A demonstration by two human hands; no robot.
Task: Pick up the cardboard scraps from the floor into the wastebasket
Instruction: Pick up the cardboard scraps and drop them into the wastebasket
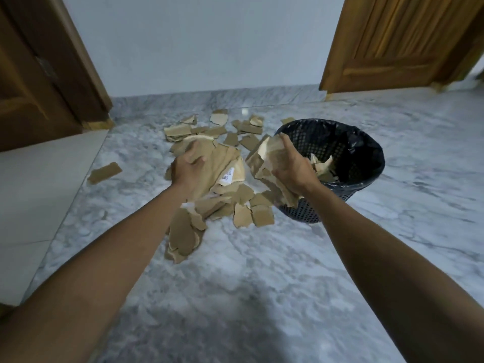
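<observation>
Both forearms reach forward from the bottom corners over the grey marble floor [235, 284].

Nearest scraps: a long torn strip [183, 237] lies flat on the floor below the left arm; just right of it are two smaller pieces [252, 214] side by side, close to the foot of the wastebasket.

Left hand [187, 170]: palm down, fingers curled into the top of a large crumpled sheet [222, 163] that carries a white barcode label [228, 176]. The hand grips this sheet. Its lower edge reaches the loose pile under it; whether it is lifted clear I cannot tell.

Right hand [290, 167]: fingers and thumb wrapped round a bundle [267, 155] of torn cardboard, held up at the near-left rim of the wastebasket [366, 184]. Part of the bundle hangs down outside the rim.

Wastebasket: black mesh, lined with a black bag, standing upright on the floor to the right of the pile. Several scraps [320, 165] already lie inside.

Beyond the hands: more scraps [207, 129] scattered across the floor toward the wall. One lone strip [104, 172] lies well apart to the left, near the edge of the pale tiles [39, 184].

Far: plain pale wall [196, 48], a wooden door [39, 74] on the left, another [406, 43] on the right.
</observation>
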